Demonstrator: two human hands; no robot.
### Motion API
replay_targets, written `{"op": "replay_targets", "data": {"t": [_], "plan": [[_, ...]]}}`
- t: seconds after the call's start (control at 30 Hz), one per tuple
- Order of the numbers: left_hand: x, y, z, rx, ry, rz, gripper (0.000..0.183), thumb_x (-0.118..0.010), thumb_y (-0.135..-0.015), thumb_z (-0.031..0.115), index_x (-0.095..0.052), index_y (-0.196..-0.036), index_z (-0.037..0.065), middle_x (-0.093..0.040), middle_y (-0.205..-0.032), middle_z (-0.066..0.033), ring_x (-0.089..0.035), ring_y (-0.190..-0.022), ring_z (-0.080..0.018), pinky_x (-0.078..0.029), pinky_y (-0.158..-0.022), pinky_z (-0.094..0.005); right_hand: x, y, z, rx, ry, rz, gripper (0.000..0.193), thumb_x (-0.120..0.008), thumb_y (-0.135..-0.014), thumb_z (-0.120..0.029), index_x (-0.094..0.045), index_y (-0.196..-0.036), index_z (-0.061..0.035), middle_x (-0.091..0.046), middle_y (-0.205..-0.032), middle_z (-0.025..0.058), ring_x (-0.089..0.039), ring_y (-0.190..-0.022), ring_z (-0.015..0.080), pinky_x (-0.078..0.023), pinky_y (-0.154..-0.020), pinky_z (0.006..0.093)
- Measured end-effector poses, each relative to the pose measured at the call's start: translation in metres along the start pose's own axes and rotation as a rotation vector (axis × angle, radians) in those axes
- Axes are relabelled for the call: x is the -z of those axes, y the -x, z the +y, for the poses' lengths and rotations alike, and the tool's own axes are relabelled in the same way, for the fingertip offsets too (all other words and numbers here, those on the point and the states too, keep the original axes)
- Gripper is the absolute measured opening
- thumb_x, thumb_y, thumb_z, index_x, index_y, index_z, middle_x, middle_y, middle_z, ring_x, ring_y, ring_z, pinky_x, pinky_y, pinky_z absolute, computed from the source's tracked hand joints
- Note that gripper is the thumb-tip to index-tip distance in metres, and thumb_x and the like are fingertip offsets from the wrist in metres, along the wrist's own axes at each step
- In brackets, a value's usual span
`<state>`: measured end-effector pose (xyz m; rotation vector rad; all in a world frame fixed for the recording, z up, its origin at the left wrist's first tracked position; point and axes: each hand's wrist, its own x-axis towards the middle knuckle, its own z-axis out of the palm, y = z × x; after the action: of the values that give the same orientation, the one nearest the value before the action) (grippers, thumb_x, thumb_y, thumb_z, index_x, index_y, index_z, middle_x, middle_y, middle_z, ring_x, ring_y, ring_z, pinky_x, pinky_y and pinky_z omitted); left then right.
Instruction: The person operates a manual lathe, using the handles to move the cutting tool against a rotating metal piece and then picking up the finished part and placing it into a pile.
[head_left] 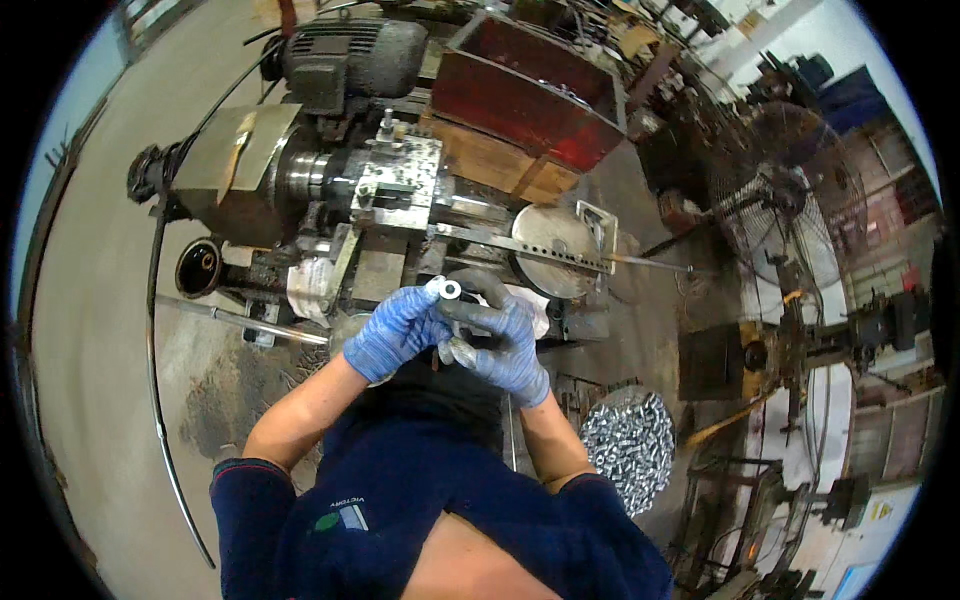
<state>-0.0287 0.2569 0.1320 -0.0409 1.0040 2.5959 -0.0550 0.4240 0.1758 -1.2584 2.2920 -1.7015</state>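
A small, shiny metal sleeve [450, 289] with a round hole faces up in front of my chest. My left hand [398, 332], in a blue knit glove, pinches it between thumb and fingertips. Close against it on the other side is my right hand [505, 340], its glove blue with grey, dirty fingers. Those fingers are curled inward beside the sleeve, and whatever lies inside them is hidden. Just beyond both hands stands a machine with a bright metal block [398, 185] and a flat bar with a row of holes [540, 248].
A red metal bin [520, 100] rests on wood behind the machine. An electric motor [350, 60] sits at far left. On the lower right is a heap of small metal sleeves [630, 450]. A large fan [785, 190] stands at right; a long rod [250, 322] juts out left.
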Motion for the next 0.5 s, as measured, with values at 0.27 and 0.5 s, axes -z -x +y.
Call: {"op": "replay_targets", "data": {"t": [0.27, 0.5], "plan": [[0.003, 0.015, 0.034, -0.237, -0.503, 0.171, 0.031, -0.057, -0.087, 0.032, -0.065, -0.086, 0.002, -0.063, -0.069, -0.0048, -0.055, -0.058, -0.0105, -0.044, -0.053, -0.0251, -0.025, -0.018, -0.013, 0.118, 0.331, -0.007, 0.03, -0.072, -0.065, -0.02, -0.066, -0.091, -0.0075, -0.055, -0.102, 0.0118, -0.056, -0.089, 0.0245, -0.045, -0.078, 0.0345], [0.015, 0.022, 0.061, -0.44, -1.093, 0.393, 0.036, -0.059, -0.083, 0.036, -0.067, -0.078, 0.001, -0.063, -0.064, -0.0124, -0.06, -0.058, -0.0176, -0.047, -0.056, -0.0318, -0.038, -0.051, -0.021, 0.19, 0.601, -0.193, 0.032, -0.069, -0.069, -0.034, -0.066, -0.088, -0.0087, -0.055, -0.103, 0.0173, -0.052, -0.093, 0.034, -0.042, -0.083, 0.0427]]}}
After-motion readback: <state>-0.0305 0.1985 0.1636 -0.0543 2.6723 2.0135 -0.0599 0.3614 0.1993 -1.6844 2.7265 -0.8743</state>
